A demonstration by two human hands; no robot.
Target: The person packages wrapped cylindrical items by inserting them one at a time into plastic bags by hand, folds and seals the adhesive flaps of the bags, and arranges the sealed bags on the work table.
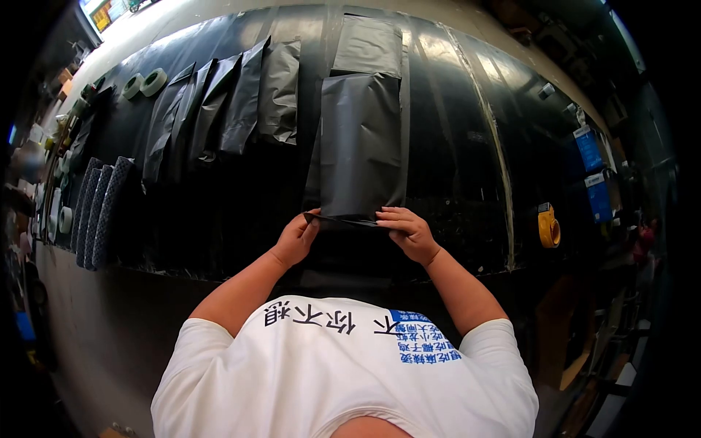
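Note:
A dark grey plastic mailing bag [360, 146] lies lengthwise in front of me on the black table. At its near end, my left hand [295, 238] pinches the left corner between thumb and fingers. My right hand [410, 231] grips the right side of the same edge, fingers laid over the top and the thumb below. The near edge sags a little between both hands. Beyond it is another grey bag [369, 45], lighter in the glare and partly covered by the first. What the bags contain, if anything, is hidden.
Several grey bags [244, 95] lie in an overlapping row to the left. Rolls of tape [152, 82] sit farther left, above patterned dark rolls [109, 212]. On the right are a yellow tape dispenser [548, 225] and blue boxes [599, 198]. The black table [460, 157] has a pale seam.

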